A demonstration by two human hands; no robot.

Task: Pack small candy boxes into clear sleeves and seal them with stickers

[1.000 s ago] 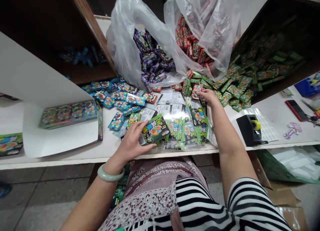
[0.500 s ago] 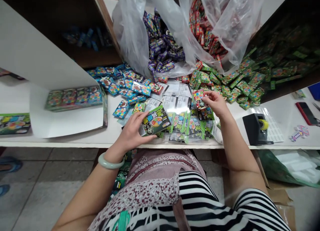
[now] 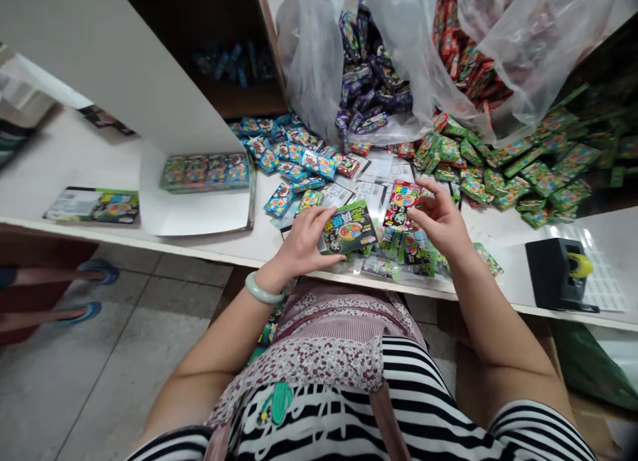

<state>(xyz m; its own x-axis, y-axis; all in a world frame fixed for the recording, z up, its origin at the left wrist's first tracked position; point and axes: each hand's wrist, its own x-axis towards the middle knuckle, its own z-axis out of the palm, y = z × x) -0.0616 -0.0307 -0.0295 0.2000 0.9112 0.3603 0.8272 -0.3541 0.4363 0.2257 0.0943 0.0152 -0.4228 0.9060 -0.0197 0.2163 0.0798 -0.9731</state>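
Observation:
My left hand [image 3: 304, 243] grips a green printed bag [image 3: 349, 227] by its left end, just above the table's front edge. My right hand [image 3: 438, 218] pinches a small red packet [image 3: 405, 198] right beside the bag's right end. Under both hands lies a pile of flat green printed bags [image 3: 399, 252] and clear sleeves with barcodes [image 3: 371, 192]. A pale green bangle [image 3: 262, 291] circles my left wrist.
Blue packets [image 3: 286, 159] lie scattered to the left, green packets [image 3: 518, 175] to the right. Two clear plastic sacks hold purple packets [image 3: 369, 95] and red packets [image 3: 463, 62]. A white open box [image 3: 199, 208], a black tape dispenser [image 3: 558, 275] and a flat printed card [image 3: 94, 205] rest on the table [image 3: 60, 162].
My right hand picked a red packet from the pile at the back and drew it toward the green bag. The camera view shifted left; my left hand kept its hold.

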